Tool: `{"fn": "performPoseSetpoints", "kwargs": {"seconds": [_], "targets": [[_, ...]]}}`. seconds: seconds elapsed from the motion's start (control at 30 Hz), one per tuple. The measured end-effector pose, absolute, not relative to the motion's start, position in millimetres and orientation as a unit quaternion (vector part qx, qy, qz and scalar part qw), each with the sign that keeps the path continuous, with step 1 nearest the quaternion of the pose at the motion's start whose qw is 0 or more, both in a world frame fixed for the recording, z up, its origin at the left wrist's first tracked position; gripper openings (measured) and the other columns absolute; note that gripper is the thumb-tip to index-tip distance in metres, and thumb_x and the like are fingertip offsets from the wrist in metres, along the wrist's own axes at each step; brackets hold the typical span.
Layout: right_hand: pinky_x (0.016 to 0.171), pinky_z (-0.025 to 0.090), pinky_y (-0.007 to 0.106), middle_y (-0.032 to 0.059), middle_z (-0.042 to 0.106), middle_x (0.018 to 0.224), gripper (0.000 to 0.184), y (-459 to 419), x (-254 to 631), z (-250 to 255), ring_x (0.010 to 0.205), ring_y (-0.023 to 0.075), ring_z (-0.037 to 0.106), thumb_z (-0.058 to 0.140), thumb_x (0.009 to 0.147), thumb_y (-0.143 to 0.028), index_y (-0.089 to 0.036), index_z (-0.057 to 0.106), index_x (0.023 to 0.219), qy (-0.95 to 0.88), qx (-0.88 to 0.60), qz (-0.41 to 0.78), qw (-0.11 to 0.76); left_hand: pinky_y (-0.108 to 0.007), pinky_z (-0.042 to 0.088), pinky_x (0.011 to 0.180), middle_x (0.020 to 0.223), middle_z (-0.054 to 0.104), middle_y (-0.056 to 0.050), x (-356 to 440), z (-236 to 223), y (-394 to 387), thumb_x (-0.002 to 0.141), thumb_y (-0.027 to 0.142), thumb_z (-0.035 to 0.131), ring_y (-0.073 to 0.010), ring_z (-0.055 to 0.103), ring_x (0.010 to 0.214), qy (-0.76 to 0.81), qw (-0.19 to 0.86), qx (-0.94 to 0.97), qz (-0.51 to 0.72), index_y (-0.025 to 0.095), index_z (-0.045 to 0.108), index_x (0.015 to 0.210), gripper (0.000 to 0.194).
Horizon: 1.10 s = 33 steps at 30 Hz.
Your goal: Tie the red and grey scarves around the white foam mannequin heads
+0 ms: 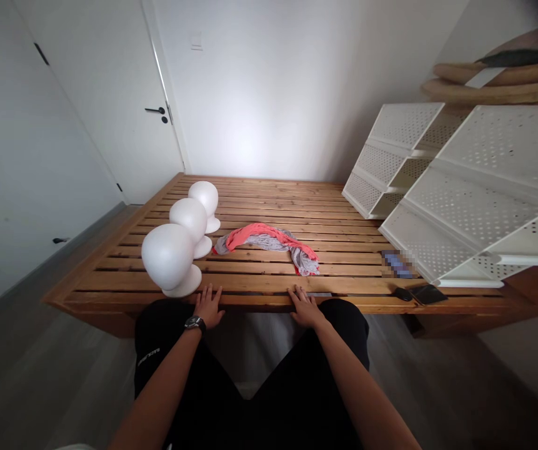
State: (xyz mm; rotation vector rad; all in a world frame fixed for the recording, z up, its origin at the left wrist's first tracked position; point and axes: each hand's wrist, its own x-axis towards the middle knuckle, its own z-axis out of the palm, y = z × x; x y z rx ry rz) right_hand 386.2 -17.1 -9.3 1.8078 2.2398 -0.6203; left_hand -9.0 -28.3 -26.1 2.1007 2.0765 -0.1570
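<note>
My left hand (209, 307) lies on the near edge of the slatted wooden bed base (250, 284), fingers spread, with a watch (195, 323) on the wrist. On that same edge my right hand (305, 307) rests with its fingers apart. Neither hand holds anything. Beyond them a coral-and-grey scarf (262, 237) lies in a loose arc on the slats, touched by neither hand. Three white mannequin heads stand in a row at the left: a near one (168, 256), a middle one (189, 220) and a far one (204, 199). The near head is closest to my left hand.
White perforated storage racks (488, 162) stand on the right side. In front of them lie a blurred blue packet (397, 264), a black mouse-like object (403, 294) and a flat dark item (429, 294). A white door (104, 81) is at the back left.
</note>
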Motion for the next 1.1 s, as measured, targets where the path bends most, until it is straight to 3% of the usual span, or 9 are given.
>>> {"fn": "performPoseSetpoints", "kwargs": {"seconds": [1.1], "targets": [[0.125, 0.005, 0.054, 0.0102, -0.012, 0.173, 0.097, -17.3, 385.1, -6.0, 0.161, 0.0303, -0.007, 0.059, 0.090, -0.033, -0.025, 0.002, 0.167, 0.754, 0.612, -0.217, 0.099, -0.054, 0.014, 0.128, 0.173, 0.008, -0.018, -8.4, -25.3, -28.6, 0.087, 0.043, 0.064, -0.0353, 0.008, 0.161, 0.701, 0.086, 0.706, -0.056, 0.023, 0.022, 0.166, 0.091]]}}
